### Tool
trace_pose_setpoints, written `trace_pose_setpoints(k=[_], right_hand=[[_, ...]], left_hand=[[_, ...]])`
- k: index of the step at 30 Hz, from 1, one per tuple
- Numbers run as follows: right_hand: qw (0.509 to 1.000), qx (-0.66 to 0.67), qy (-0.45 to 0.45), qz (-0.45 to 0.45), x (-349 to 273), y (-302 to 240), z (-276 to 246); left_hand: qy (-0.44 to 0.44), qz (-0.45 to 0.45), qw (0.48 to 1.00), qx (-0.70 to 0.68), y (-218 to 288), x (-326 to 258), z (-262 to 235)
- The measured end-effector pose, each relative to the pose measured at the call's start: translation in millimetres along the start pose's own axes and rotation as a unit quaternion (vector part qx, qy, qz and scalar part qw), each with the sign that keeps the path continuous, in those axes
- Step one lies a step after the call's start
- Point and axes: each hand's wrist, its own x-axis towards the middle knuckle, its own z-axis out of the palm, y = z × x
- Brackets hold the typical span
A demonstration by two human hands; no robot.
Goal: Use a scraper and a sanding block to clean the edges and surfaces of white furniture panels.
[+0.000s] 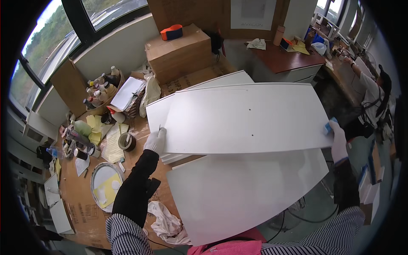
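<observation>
Nearest me, a rag (168, 223) lies on the surface (80, 204) beside a lower white panel (242, 193). Above it, my gloved left hand (155, 141) and right hand (338, 142) grip opposite ends of the upper panel (246, 119), fingers clamped on its edges.

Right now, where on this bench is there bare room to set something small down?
Bare cardboard shows below the round lid, left of the crumpled rag. The lower white panel has a bare top. It is crowded by the bottles and tape roll.
</observation>
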Motion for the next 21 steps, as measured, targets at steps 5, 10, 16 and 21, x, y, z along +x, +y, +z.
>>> trace_pose_setpoints(k=[5, 10, 16, 21], right_hand=[[0.975, -0.124, -0.146, -0.11, 116.2, -8.8, 113.4], [0.966, -0.134, -0.211, -0.065, 203.1, 52.5, 187.5], [0.972, -0.142, -0.188, 0.016, 211.8, 67.1, 200.7], [0.984, -0.075, -0.16, -0.001, 173.3, -18.9, 183.8]], left_hand=[[0.063, -0.086, 0.994, 0.011, -32.3, 51.5, 7.7], [0.101, -0.13, 0.984, 0.064, -62.6, 75.8, 20.0], [0.08, -0.103, 0.983, 0.126, -78.0, 77.6, 24.2], [0.08, -0.029, 0.996, -0.033, -70.9, 61.3, -17.9]])
